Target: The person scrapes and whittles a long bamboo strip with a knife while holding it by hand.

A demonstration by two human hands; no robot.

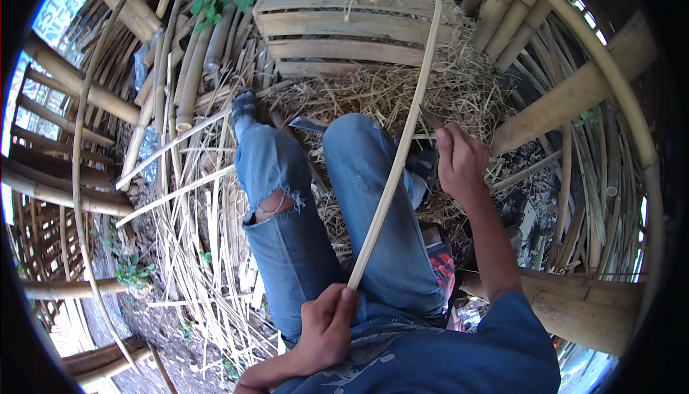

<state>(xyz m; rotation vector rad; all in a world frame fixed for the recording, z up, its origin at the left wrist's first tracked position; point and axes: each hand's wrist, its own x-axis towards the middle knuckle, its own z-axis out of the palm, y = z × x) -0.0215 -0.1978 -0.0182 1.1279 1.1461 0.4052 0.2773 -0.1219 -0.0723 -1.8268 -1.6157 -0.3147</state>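
A long pale bamboo strip (393,179) slants across my right thigh and runs out past the top edge of the head view. My left hand (328,326) is closed around its lower end, close to my lap. Beyond my right knee, my right hand (463,161) grips a knife, its handle hidden in the fist. The narrow dark knife blade (430,118) points up and left and meets the strip's right edge. Whether it cuts into the strip, I cannot tell.
Curly bamboo shavings (380,96) lie heaped before a slatted wooden crate (344,28). Many split bamboo strips (208,265) cover the ground at left. Thick bamboo poles (574,85) flank me. A flat blade-like piece (308,124) lies between my knees.
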